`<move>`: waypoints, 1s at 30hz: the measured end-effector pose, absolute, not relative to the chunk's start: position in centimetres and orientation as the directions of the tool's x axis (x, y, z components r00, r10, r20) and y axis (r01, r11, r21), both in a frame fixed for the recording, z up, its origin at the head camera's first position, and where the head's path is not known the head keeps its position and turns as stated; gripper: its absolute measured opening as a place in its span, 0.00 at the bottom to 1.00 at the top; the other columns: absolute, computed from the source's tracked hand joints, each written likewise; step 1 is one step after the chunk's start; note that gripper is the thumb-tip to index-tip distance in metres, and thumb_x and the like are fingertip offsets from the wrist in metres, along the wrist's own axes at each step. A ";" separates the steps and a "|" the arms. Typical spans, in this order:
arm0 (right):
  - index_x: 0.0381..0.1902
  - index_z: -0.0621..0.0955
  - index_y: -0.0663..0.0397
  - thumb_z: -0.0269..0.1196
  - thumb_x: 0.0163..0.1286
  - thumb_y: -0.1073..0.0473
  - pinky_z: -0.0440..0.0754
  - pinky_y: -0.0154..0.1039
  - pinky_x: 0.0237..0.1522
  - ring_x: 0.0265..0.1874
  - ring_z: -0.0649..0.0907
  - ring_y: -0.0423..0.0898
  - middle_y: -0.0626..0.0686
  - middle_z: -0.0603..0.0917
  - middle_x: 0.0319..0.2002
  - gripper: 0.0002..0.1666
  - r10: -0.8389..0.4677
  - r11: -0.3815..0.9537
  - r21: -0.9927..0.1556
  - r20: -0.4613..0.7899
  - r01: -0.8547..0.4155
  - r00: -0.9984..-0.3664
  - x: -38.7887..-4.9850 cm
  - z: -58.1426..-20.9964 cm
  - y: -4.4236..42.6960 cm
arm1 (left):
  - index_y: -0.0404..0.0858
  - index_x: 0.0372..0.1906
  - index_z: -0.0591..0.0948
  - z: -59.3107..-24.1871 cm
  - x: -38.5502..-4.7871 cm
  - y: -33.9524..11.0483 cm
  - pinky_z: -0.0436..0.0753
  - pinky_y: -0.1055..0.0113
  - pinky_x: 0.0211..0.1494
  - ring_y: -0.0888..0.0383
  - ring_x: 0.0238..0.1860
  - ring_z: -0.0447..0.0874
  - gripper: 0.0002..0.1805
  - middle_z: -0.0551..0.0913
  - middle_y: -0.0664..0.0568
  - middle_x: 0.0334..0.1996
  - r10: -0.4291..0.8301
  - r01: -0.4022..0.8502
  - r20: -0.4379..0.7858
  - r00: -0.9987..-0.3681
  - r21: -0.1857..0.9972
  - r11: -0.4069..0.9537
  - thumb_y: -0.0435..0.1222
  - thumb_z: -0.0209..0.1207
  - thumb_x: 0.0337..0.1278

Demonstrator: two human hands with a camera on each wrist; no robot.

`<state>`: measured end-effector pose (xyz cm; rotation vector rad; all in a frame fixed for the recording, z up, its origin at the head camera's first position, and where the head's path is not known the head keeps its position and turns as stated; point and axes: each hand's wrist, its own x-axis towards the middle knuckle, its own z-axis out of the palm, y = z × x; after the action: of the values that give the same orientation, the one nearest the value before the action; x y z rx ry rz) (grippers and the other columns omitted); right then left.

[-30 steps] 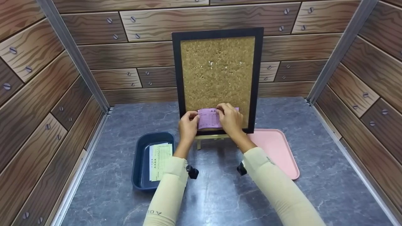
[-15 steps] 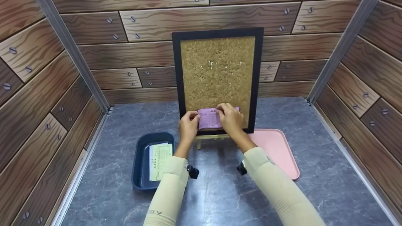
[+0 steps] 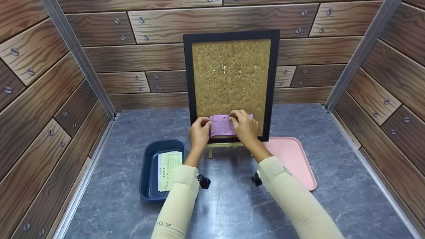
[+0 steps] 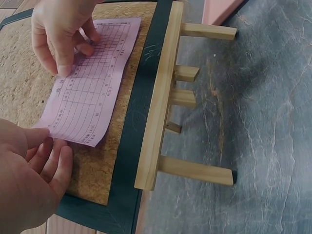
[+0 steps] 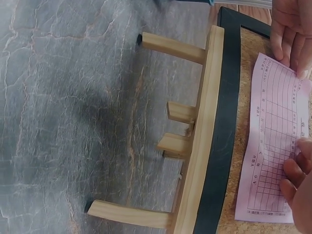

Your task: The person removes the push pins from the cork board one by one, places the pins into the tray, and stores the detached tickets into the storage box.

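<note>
A pink printed form (image 3: 221, 125) lies against the lower part of a black-framed corkboard (image 3: 232, 79). My left hand (image 3: 199, 134) pinches the form's left end between thumb and fingers. In the left wrist view, my left hand (image 4: 34, 170) grips one corner, and the lower edge bows slightly off the cork. My right hand (image 3: 245, 126) has curled fingers at the form's upper edge, right of its middle, covering part of it. The right wrist view shows my right hand (image 5: 302, 178) with its fingertips on the form; whether a small pin sits between them is hidden.
The board stands on a small wooden easel (image 4: 163, 97). A dark blue tray (image 3: 145, 172) with green printed forms (image 3: 170, 171) lies left, partly behind my left sleeve. A pink tray (image 3: 289, 152) lies right. Plank-patterned walls (image 3: 132, 58) enclose the grey marbled table (image 3: 229, 205).
Both hands stay at the form with almost no movement. The whole head view has shifted very slightly.
</note>
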<state>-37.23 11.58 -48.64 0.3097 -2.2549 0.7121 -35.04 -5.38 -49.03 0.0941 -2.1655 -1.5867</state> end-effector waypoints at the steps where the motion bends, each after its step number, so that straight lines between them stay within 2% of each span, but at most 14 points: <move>1: 0.36 0.86 0.44 0.72 0.62 0.53 0.80 0.53 0.27 0.31 0.87 0.52 0.46 0.87 0.35 0.07 -0.009 0.816 -0.399 0.716 -0.419 -0.698 -37.2 -48.7 11.6 | 0.35 0.37 0.87 -49.0 -35.0 -5.4 0.78 0.69 0.37 0.61 0.30 0.79 0.03 0.87 0.49 0.31 -0.313 0.208 0.315 -0.896 0.920 0.331 0.29 0.65 0.59; 17: 0.33 0.86 0.46 0.71 0.61 0.55 0.79 0.55 0.26 0.31 0.87 0.54 0.48 0.87 0.35 0.05 -0.033 0.803 -0.379 0.743 -0.460 -0.669 -37.5 -49.1 11.8 | 0.35 0.37 0.86 -49.0 -34.9 -5.5 0.78 0.71 0.33 0.62 0.29 0.78 0.03 0.86 0.49 0.30 -0.307 0.197 0.294 -0.905 0.930 0.311 0.30 0.64 0.60; 20: 0.33 0.86 0.47 0.72 0.61 0.55 0.79 0.55 0.27 0.32 0.87 0.53 0.47 0.86 0.35 0.05 -0.048 0.790 -0.388 0.732 -0.474 -0.679 -37.3 -49.1 12.1 | 0.35 0.37 0.86 -49.0 -34.8 -5.5 0.78 0.72 0.32 0.63 0.29 0.78 0.03 0.86 0.49 0.29 -0.298 0.203 0.296 -0.907 0.930 0.307 0.29 0.63 0.60; 25: 0.34 0.86 0.48 0.71 0.62 0.55 0.80 0.53 0.30 0.34 0.88 0.51 0.48 0.87 0.37 0.06 -0.047 0.740 -0.438 0.724 -0.511 -0.688 -37.0 -49.2 12.8 | 0.35 0.38 0.86 -49.0 -34.8 -5.7 0.77 0.72 0.32 0.63 0.29 0.77 0.03 0.85 0.50 0.30 -0.276 0.207 0.285 -0.918 0.938 0.279 0.30 0.63 0.61; 30: 0.34 0.86 0.56 0.71 0.62 0.63 0.82 0.48 0.38 0.34 0.87 0.50 0.53 0.89 0.35 0.04 -0.009 0.619 -0.535 0.727 -0.574 -0.687 -36.9 -48.8 13.2 | 0.33 0.39 0.86 -48.9 -34.8 -5.9 0.78 0.74 0.33 0.63 0.29 0.77 0.04 0.83 0.51 0.29 -0.241 0.206 0.249 -0.938 0.960 0.189 0.28 0.62 0.62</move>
<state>-36.92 13.18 -48.84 0.4560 -2.1383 1.0314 -34.84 -5.92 -48.93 0.0330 -2.1263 -1.8037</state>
